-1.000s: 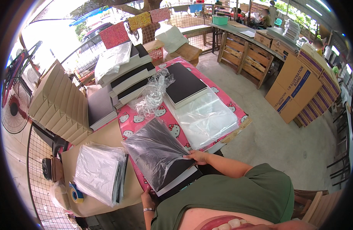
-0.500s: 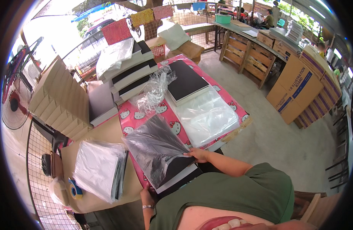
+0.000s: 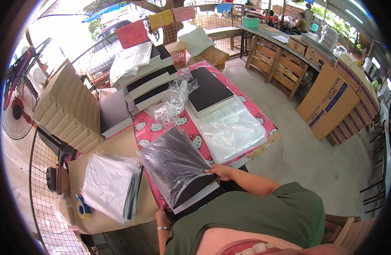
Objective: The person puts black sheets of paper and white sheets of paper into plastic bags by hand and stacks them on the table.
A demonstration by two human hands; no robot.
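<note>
A clear plastic bag [image 3: 172,161] covers most of a stack of black and white boards [image 3: 199,197] on the near edge of the pink table. The stack's near end, black on top with a white layer below, sticks out of the bag. At the bag's right edge, my right hand [image 3: 219,171] pinches the gathered plastic. My left hand [image 3: 163,216] is closed at the near left corner of the bag, its fingers partly hidden.
Bagged boards [image 3: 108,185] and a tape roll [image 3: 83,209] lie on the brown surface at left. Flat plastic bags [image 3: 231,129], a black-topped board stack [image 3: 209,90] and crumpled plastic [image 3: 170,104] lie beyond. Taller stacks [image 3: 151,87] stand farther back; cartons [image 3: 329,102] stand at right.
The view has shifted slightly. Both hands keep about the same places on the bag, and the plastic over the boards looks a little smoother near my right hand.
</note>
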